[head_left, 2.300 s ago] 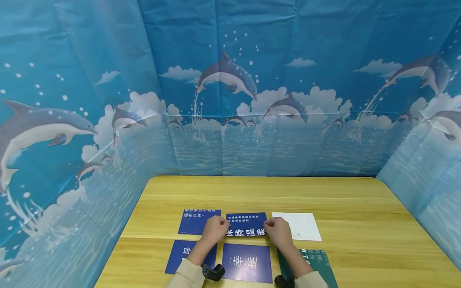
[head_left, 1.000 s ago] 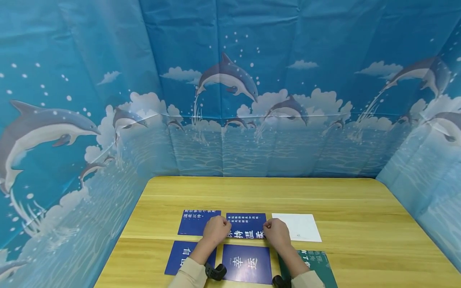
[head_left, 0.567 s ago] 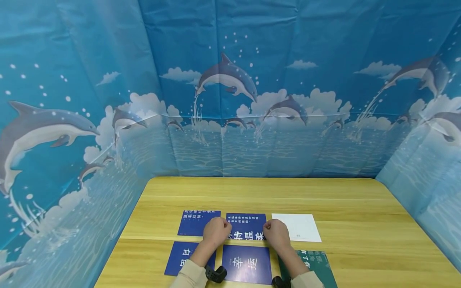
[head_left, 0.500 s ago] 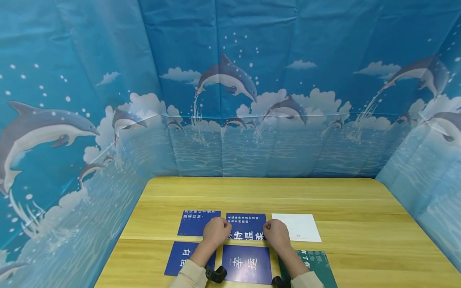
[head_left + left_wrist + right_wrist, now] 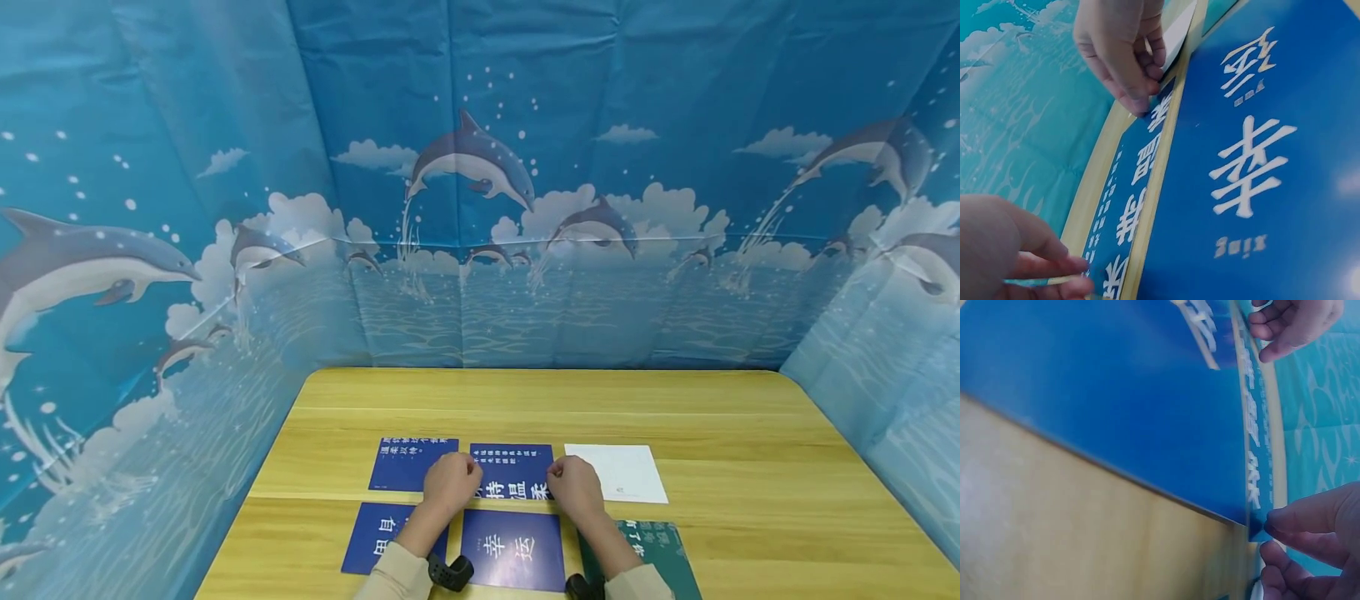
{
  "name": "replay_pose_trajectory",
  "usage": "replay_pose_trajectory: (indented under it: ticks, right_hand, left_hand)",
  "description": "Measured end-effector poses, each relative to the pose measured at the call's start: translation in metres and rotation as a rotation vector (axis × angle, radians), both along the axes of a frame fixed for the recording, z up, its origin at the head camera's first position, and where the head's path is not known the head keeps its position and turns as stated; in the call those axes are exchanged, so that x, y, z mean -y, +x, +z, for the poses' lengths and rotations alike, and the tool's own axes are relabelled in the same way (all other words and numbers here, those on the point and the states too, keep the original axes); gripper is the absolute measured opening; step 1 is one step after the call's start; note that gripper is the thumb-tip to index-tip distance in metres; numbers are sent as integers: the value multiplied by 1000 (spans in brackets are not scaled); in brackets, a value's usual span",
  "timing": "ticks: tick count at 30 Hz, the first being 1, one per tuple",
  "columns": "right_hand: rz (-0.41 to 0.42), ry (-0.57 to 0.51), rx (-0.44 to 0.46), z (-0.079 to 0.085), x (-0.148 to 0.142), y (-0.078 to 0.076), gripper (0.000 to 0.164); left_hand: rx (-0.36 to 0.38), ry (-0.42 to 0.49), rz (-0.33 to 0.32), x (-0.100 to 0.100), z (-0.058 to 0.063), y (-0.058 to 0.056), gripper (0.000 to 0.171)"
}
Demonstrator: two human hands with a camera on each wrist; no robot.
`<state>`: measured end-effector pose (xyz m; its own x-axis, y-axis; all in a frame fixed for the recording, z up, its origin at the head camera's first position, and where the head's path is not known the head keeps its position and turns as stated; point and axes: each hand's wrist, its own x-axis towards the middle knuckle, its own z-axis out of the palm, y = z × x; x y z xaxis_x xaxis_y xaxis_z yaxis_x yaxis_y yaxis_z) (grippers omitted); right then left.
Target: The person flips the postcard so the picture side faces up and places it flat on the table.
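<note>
A blue card with white characters [image 5: 513,473] lies at the back middle of the wooden table. My left hand [image 5: 452,483] pinches its left edge between thumb and fingers, and my right hand [image 5: 576,487] pinches the opposite edge. In the left wrist view, the left hand [image 5: 1007,244] is at one end of the card [image 5: 1132,206] and the right hand [image 5: 1124,53] at the other. Close up in the right wrist view, the right thumb and fingertips [image 5: 1275,522] meet the card's corner. Just nearer to me lies another blue card [image 5: 513,562], flat between my forearms.
Two more blue cards lie on the left, one at the back [image 5: 401,471] and one in front [image 5: 363,542]. A white card [image 5: 626,471] and a dark green card [image 5: 667,558] lie on the right, partly behind the right arm. A dolphin-print curtain [image 5: 480,317] surrounds the wooden table [image 5: 750,467].
The middle blue card, whose near edge was slightly raised and curved earlier, has come down flat to the table. Both hands have shifted slightly toward me and since held nearly still.
</note>
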<state>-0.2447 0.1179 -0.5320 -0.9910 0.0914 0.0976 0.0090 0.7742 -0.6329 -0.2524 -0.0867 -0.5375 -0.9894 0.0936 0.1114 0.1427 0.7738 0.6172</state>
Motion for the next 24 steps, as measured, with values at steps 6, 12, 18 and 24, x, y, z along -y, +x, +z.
replay_pose_trajectory:
  ticks: [6, 12, 18, 24]
  right_hand:
    - [-18, -41, 12, 6, -7, -2, 9]
    - [-33, -45, 20, 9, -20, -4, 17]
    - [-40, -45, 19, 10, -38, -4, 21]
    - [-68, -50, 14, 11, -65, -1, 22]
  left_hand:
    - [68, 312, -50, -9, 0, 0, 19]
    - [87, 507, -59, -25, 5, -1, 30]
    - [138, 561, -46, -45, 8, -4, 36]
    - [173, 545, -76, -71, 10, -9, 39]
